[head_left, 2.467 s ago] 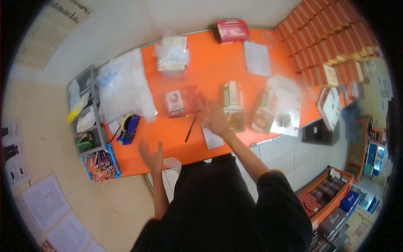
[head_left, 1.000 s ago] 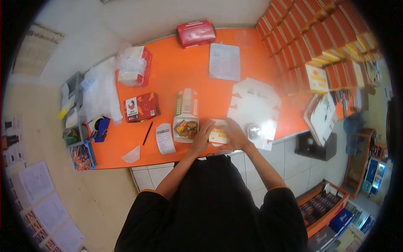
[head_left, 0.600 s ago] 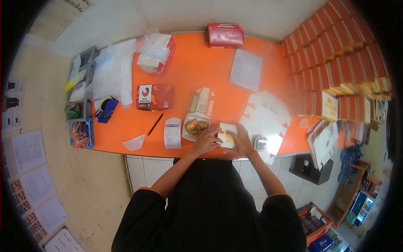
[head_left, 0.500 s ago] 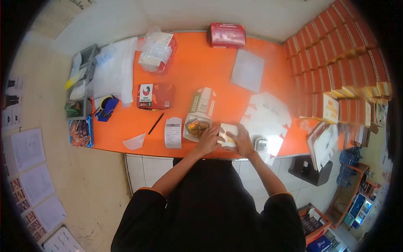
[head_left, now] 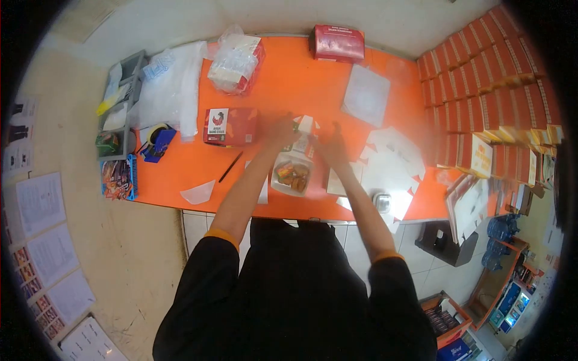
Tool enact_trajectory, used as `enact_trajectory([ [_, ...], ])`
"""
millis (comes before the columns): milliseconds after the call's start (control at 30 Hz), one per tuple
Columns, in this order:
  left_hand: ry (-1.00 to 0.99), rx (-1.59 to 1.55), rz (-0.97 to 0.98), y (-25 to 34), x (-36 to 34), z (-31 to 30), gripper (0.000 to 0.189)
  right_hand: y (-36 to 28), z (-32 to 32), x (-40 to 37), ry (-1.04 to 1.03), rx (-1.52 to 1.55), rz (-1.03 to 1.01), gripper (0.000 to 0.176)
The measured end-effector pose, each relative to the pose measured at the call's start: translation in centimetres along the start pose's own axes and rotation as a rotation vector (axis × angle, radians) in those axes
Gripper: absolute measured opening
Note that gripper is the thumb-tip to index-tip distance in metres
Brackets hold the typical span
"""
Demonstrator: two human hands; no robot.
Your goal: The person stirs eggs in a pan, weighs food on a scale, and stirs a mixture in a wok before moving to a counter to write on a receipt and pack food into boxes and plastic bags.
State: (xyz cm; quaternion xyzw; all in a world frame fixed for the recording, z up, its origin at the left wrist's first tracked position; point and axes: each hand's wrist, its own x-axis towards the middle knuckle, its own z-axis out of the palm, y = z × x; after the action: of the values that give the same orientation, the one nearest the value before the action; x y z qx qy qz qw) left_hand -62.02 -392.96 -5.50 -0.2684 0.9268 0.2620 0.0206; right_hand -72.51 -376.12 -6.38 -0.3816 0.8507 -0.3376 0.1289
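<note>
Food box (head_left: 292, 174), a shallow white tray of browned pieces, sits near the middle of the counter's (head_left: 289, 90) near edge, its printed card lid (head_left: 305, 127) standing up behind it. Left hand (head_left: 280, 129) is against the lid, too blurred to tell its grip; right hand (head_left: 333, 147) hovers just beside it, fingers spread, grip empty. The left forearm covers part of a paper receipt (head_left: 264, 191). A glossy red carton (head_left: 229, 126) and thin black pen (head_left: 230, 166) lie towards the left edge, flat white card blanks (head_left: 391, 162) towards the right. Half a second ago both hands pressed a white packet at the near edge
</note>
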Motion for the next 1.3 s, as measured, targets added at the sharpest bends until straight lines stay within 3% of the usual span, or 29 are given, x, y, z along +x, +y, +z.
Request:
enact_trajectory([
  [33,0.005,0.001,-0.001,0.7,-0.3,-1.2,0.054,-2.4,-0.6,1.2,-0.052,0.227,0.155,0.07],
  [133,-0.064,-0.2,-0.147,3.4,-4.1,-4.0,0.047,-7.4,-3.8,0.5,-0.144,0.323,0.256,0.059],
  [200,0.365,-0.428,-0.041,3.2,-9.0,-3.3,0.039,-7.6,-5.0,-2.9,-0.217,0.337,0.097,0.052],
  [267,0.377,-0.727,-0.069,2.6,-13.6,-1.3,0.038,-5.6,-5.2,-6.3,-0.266,0.193,-0.32,0.053],
  [300,0.376,-0.737,-0.072,2.9,-15.1,-0.1,0.038,-5.3,-5.7,-7.4,-0.272,0.184,-0.317,0.053],
  [367,0.429,-0.496,0.204,2.7,-17.0,1.2,0.042,-5.5,-6.1,-8.1,-0.492,0.054,-0.545,0.06],
  [500,0.428,-0.542,0.155,3.5,-17.6,2.0,0.047,-6.4,-4.8,-6.4,-0.431,-0.016,-0.642,0.066],
  [567,0.372,-0.543,0.093,2.8,-17.3,1.9,0.049,-7.3,-4.2,-4.9,-0.707,-0.077,-0.438,0.068],
  [600,0.304,-0.551,0.033,2.6,-17.2,1.6,0.052,-7.6,-4.2,-3.7,-0.711,-0.073,-0.449,0.068],
  [700,0.462,-0.639,-0.058,2.1,-16.4,-0.4,0.054,-7.8,-5.2,0.2,-1.069,0.141,-0.092,0.065],
  [733,0.465,-0.636,-0.061,1.9,-16.3,-1.3,0.054,-7.2,-4.9,0.8,-1.071,0.142,-0.097,0.065],
  [800,0.218,-0.694,-0.125,0.7,-16.5,-2.7,0.054,-6.1,-3.9,1.7,-1.01,0.375,-0.019,0.061],
  [833,0.225,-0.692,-0.128,0.2,-16.8,-3.0,0.054,-5.8,-3.7,2.1,-1.111,0.367,0.038,0.065],
  [900,0.041,-0.601,-0.074,-0.7,-17.7,-2.9,0.055,-6.4,-3.3,0.4,-1.034,0.223,-0.03,0.068],
  [967,0.057,-0.668,-0.057,-0.9,-18.7,-2.0,0.055,-5.7,-1.6,-2.1,-0.91,-0.028,-0.266,0.074],
  [1000,0.07,-0.737,-0.034,-0.8,-19.1,-1.6,0.056,-5.8,-1.2,-3.8,-0.912,-0.031,-0.268,0.074],
  [1067,0.057,-0.818,-0.041,-0.4,-19.6,-1.3,0.056,-6.5,-0.8,-7.6,-0.368,-0.181,-0.509,0.072],
  [1233,0.042,-0.897,-0.064,-0.2,-19.7,-0.6,0.053,-7.1,-0.2,-8.4,-0.32,-0.223,-0.464,0.07],
  [1300,0.118,-0.877,-0.094,0.2,-19.2,-0.7,0.049,-6.7,-1.0,-6.6,-0.396,-0.021,-0.465,0.066],
])
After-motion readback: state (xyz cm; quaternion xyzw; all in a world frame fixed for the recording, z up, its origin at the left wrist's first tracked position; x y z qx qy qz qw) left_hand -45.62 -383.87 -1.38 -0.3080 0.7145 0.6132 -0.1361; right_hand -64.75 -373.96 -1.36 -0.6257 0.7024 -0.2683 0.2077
